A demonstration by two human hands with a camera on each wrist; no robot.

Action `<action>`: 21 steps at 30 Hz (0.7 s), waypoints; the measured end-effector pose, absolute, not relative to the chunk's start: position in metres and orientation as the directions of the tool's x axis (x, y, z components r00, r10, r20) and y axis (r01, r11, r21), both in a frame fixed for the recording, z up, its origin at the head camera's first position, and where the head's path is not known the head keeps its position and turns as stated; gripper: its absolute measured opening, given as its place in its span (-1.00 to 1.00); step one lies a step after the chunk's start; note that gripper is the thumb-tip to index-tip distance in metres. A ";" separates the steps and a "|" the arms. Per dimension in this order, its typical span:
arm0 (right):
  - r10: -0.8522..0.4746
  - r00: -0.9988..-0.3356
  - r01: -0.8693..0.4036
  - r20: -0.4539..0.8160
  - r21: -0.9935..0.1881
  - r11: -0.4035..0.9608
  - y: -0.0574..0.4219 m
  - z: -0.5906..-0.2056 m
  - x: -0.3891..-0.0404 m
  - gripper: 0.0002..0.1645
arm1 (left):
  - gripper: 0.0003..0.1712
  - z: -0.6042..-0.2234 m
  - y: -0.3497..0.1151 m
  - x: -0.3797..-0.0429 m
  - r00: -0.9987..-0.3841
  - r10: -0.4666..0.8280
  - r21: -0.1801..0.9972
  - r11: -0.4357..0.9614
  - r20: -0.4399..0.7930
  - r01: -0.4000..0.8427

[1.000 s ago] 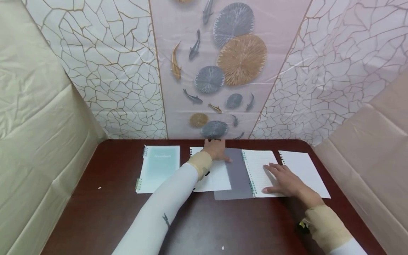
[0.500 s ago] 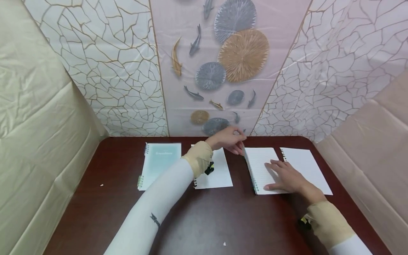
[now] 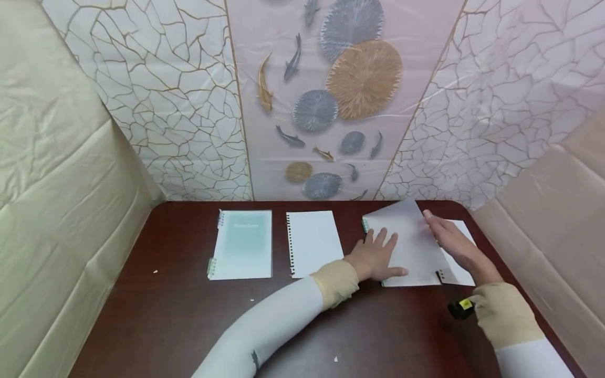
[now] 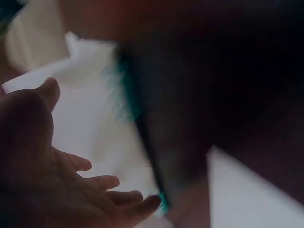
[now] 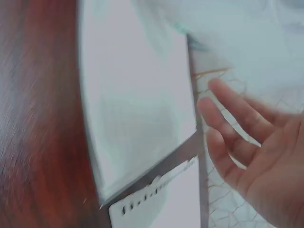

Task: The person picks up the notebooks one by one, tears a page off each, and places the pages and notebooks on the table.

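Observation:
A ring-bound notebook (image 3: 418, 257) with green binding lies at the right of the table, its grey translucent cover (image 3: 402, 211) now over the pages. The cover's far edge tilts up a little. My left hand (image 3: 374, 258) is spread with straight fingers over the notebook's left side, by the binding (image 4: 124, 90). My right hand (image 3: 455, 244) stands at the cover's right edge; in the right wrist view its fingers (image 5: 228, 124) are loosely extended and grip nothing. A punched loose sheet (image 3: 459, 270) lies partly hidden under the notebook's right side and my right hand.
Another loose sheet (image 3: 313, 239) with punched holes lies in the middle. Left of it is a teal-covered ring notebook (image 3: 247, 247). Small white scraps (image 3: 336, 359) dot the dark red table (image 3: 184, 325). A patterned cloth wall (image 3: 198, 157) rises at the back.
My left hand has swung the grey cover from the left over the lined page, then come down by the binding. My right hand has left the page and moved up and right.

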State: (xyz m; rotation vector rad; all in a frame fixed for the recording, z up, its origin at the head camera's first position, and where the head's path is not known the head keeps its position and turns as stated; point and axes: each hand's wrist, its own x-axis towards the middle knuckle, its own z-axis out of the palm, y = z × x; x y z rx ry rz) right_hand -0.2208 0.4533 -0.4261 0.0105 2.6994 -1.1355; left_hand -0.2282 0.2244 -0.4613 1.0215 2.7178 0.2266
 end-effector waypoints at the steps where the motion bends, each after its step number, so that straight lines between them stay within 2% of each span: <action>1: -0.048 -0.984 0.085 -0.172 -0.686 0.723 0.452 -0.427 -0.221 -0.05 | 0.07 -0.466 0.226 -0.225 -0.739 0.651 0.171 0.759 -0.174 0.628; 4: -0.001 -0.999 0.030 -0.053 -0.574 0.818 0.446 -0.435 -0.220 -0.15 | 0.04 -0.484 0.232 -0.224 -0.759 0.613 0.057 0.785 -0.217 0.617; 8: -0.011 -0.999 -0.032 0.051 -0.429 0.903 0.440 -0.458 -0.219 -0.08 | -0.03 -0.490 0.233 -0.225 -0.765 0.597 -0.005 0.787 -0.242 0.617; 14: -0.011 -0.998 -0.024 0.060 -0.211 0.977 0.442 -0.490 -0.212 0.00 | -0.22 -0.490 0.231 -0.224 -0.753 0.619 0.060 0.779 -0.222 0.624; 18: -0.024 -0.997 -0.029 0.069 -0.076 0.997 0.442 -0.494 -0.208 -0.03 | -0.22 -0.481 0.225 -0.226 -0.738 0.636 0.094 0.768 -0.225 0.633; 21: -0.033 -0.998 -0.035 0.049 -0.025 0.999 0.440 -0.492 -0.211 -0.03 | -0.20 -0.476 0.221 -0.229 -0.730 0.644 0.101 0.762 -0.228 0.640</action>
